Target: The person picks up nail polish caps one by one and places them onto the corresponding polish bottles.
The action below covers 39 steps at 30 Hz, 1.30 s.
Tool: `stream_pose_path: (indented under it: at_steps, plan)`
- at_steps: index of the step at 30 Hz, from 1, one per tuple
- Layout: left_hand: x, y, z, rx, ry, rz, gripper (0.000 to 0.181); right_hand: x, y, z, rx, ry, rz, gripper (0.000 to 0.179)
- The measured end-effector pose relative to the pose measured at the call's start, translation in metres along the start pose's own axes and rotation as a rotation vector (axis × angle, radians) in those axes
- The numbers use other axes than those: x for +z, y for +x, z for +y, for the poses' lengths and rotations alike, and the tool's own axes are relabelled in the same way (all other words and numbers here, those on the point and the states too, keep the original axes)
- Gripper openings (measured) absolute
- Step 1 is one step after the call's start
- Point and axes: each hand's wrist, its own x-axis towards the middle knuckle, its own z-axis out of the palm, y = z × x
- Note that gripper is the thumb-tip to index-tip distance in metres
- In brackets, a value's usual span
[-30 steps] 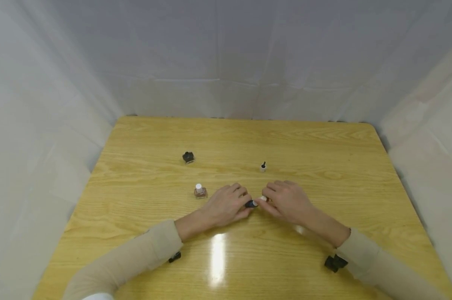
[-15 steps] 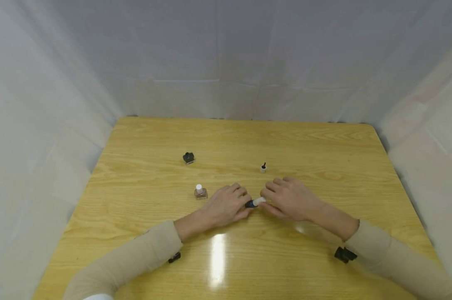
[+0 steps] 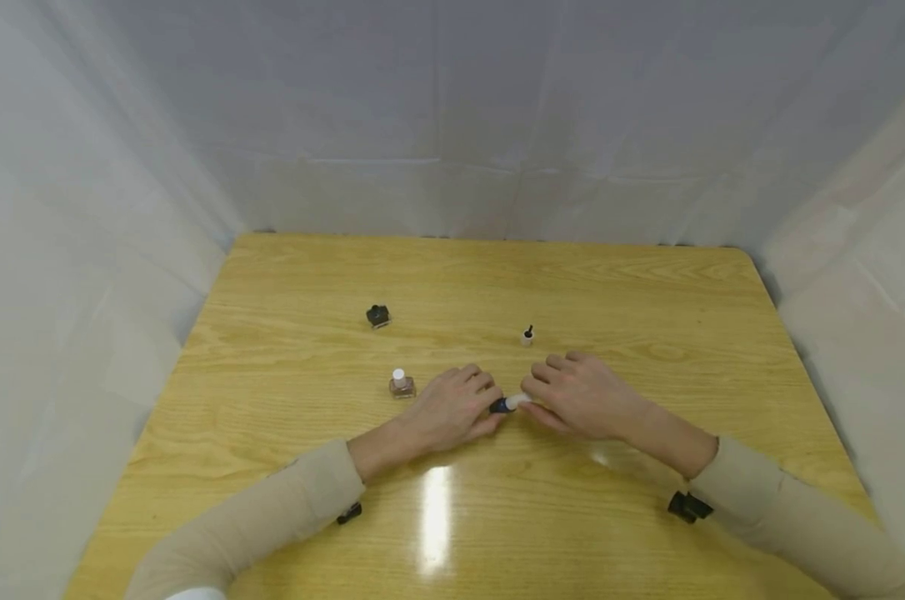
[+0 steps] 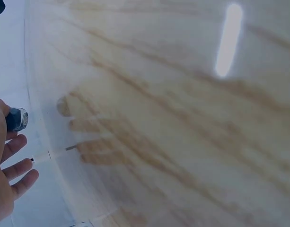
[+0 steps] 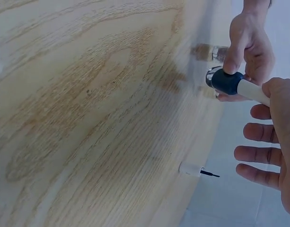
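Observation:
In the head view my left hand [image 3: 460, 408] holds a small nail polish bottle [image 3: 501, 406] of dark blue glass, lying tilted between thumb and fingers. My right hand [image 3: 583, 396] pinches the bottle's white cap [image 5: 251, 91] between thumb and index finger, its other fingers loose in the right wrist view. The cap sits on the bottle's neck. Beyond the right hand a separate white cap [image 3: 527, 337] stands on the table with its black brush pointing up. A pinkish nail polish bottle [image 3: 402, 386] with a white cap stands to the left of my left hand.
A dark nail polish bottle [image 3: 377, 316] without a cap stands farther back on the wooden table [image 3: 632, 292]. Pale sheeting [image 3: 452, 117] hangs behind the table and along both sides. Black wrist cameras [image 3: 688, 507] hang beneath the sleeves.
My right hand has turned at the wrist, with its forearm shifting right. Its thumb eased off the white cap half a second ago and now lies on it again. The left hand stays put.

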Motion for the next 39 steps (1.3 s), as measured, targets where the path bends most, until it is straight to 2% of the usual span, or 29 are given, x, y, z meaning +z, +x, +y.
stream_pose_path:
  at_steps: [5,8,11,14,21,31,39]
  plan:
    - [0.0,0.001,0.0,0.008,0.012,0.02,0.029,0.003,0.0,-0.001,0.025,0.017,0.033,0.038]
    - [0.0,0.001,0.001,0.004,0.016,0.014,0.029,0.006,0.0,-0.003,0.041,0.026,0.073,0.051]
    - [0.0,0.001,0.002,-0.002,0.015,0.007,0.029,0.01,0.001,-0.006,0.065,0.044,0.119,0.055]
    - [-0.001,0.0,0.002,-0.006,0.014,0.011,0.029,0.011,0.002,-0.01,0.105,0.066,0.14,0.055]
    - [0.0,-0.001,0.001,-0.015,0.006,0.038,0.03,0.015,0.001,-0.017,0.194,0.069,0.11,0.054]
    - [-0.001,-0.001,0.001,-0.011,0.0,0.016,0.03,0.012,0.001,-0.019,0.247,0.135,0.07,0.043]
    - [-0.002,-0.003,0.001,-0.01,-0.002,0.027,0.031,0.011,0.0,-0.018,0.253,0.157,0.112,0.047]
